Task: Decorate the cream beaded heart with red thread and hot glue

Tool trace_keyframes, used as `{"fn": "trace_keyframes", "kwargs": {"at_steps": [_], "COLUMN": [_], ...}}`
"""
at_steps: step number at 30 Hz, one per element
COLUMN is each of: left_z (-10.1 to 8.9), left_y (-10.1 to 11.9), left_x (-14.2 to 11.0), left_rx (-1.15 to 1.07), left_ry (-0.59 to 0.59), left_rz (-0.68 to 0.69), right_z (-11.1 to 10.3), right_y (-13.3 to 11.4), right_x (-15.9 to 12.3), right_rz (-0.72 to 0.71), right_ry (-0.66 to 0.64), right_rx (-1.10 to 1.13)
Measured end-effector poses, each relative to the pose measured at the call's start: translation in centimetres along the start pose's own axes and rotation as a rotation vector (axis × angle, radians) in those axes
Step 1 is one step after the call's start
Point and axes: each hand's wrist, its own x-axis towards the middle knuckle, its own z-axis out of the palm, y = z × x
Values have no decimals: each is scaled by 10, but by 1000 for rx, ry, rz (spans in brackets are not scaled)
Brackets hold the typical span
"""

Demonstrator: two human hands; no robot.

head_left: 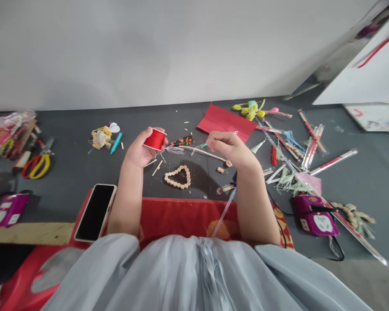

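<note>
A spool of red thread (155, 140) is gripped in my left hand (138, 149), its white rims showing between thumb and fingers. My right hand (235, 149) hovers to the right with fingers curled in a pinch; whatever they hold, if anything, is too small to see. Below and between the hands lies a heart-shaped ring of small pale wooden pieces (178, 177) on the dark table. A red paper sheet (225, 122) lies just beyond my right hand. Near the spool rests a dark floral-patterned piece (181, 141) with pale threads beside it.
Orange-and-yellow scissors (40, 162) lie at far left. A phone (96, 211) sits near my left forearm. On the right are tassels (291, 180), wrapped sticks (333, 161) and a purple power socket (315, 214) with a cable. Yellow flowers (251, 110) lie at the back.
</note>
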Motion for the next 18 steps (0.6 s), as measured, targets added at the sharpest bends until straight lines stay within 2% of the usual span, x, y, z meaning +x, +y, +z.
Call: {"fn": "trace_keyframes", "kwargs": {"at_steps": [4, 6, 8, 13, 18], "left_z": [3, 4, 5, 6, 9], "left_y": [-6, -10, -12, -14, -14], "left_x": [3, 3, 3, 2, 3], "left_rx": [-10, -28, -55, -85, -10], "left_ry": [-55, -89, -138, -228, -209], "left_rz": [-50, -55, -36, -8, -2], "right_z": [7, 9, 10, 14, 23], "right_y": [7, 8, 7, 1, 3], "right_x": [2, 3, 3, 0, 6], "right_rz": [-70, -87, -93, -109, -44], "right_ry": [177, 212, 194, 118, 186], "right_rx": [270, 401, 480, 541, 424]}}
